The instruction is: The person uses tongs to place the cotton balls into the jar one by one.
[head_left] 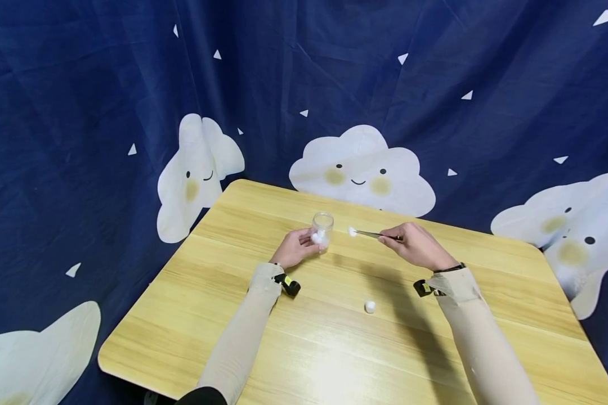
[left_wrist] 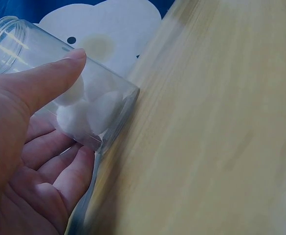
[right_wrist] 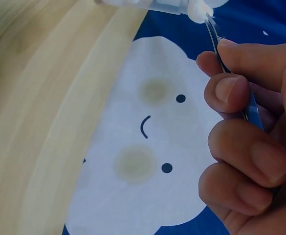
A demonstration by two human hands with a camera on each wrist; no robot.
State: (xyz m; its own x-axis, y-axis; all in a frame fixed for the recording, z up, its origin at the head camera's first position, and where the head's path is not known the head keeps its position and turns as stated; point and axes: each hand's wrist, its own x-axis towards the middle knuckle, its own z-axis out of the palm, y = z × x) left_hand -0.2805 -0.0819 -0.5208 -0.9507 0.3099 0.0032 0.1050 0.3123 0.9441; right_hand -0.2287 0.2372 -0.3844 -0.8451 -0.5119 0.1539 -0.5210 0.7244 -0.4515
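My left hand [head_left: 295, 247] grips a clear jar [head_left: 323, 221] that has no lid on and stands on the table. Several white cotton balls [left_wrist: 91, 110] lie at the bottom of the jar, seen through its wall in the left wrist view. To the right of the jar, my right hand [head_left: 416, 245] holds metal tweezers [head_left: 369, 233]. A cotton ball [head_left: 352, 232] is pinched in the tips of the tweezers, level with the jar and a short way from it. Another cotton ball [head_left: 370, 306] lies on the table between my forearms.
The wooden table [head_left: 208, 315] has rounded corners. Behind it hangs a dark blue curtain [head_left: 263, 67] printed with white clouds and small triangles, close against the back edge. A black wrist camera [head_left: 290, 286] sits on the left sleeve, another wrist camera [head_left: 423, 288] on the right.
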